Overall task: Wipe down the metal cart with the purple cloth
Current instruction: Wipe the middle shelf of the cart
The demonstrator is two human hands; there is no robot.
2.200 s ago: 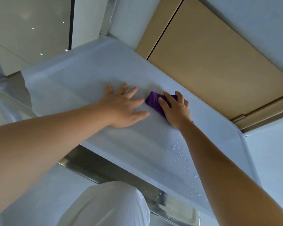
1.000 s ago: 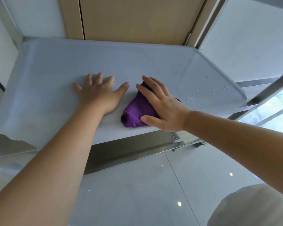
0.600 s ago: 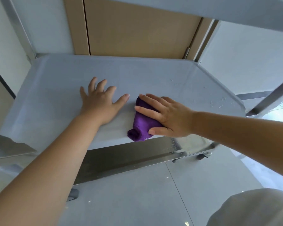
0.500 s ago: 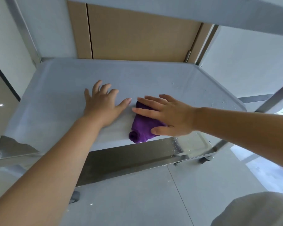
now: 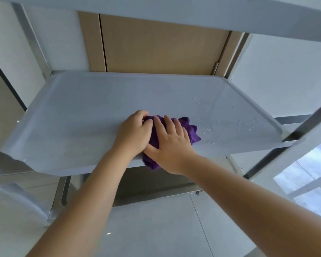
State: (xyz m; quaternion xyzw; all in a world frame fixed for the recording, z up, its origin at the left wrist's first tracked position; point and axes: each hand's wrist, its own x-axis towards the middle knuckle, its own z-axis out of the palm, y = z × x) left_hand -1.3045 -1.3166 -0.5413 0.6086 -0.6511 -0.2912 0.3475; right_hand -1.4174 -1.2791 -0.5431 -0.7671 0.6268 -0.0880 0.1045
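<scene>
My right hand (image 5: 171, 145) presses flat, fingers straight, on the purple cloth (image 5: 190, 129) at the cart shelf's (image 5: 82, 115) near edge. My left hand (image 5: 134, 133) pinches the cloth's left side, fingers curled.

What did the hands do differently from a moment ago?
The left hand, which lay flat on the grey metal cart shelf beside the crumpled purple cloth, has slid right and now grips the cloth's edge. The right hand stays pressed flat on the cloth. Water droplets remain on the shelf's right side.
</scene>
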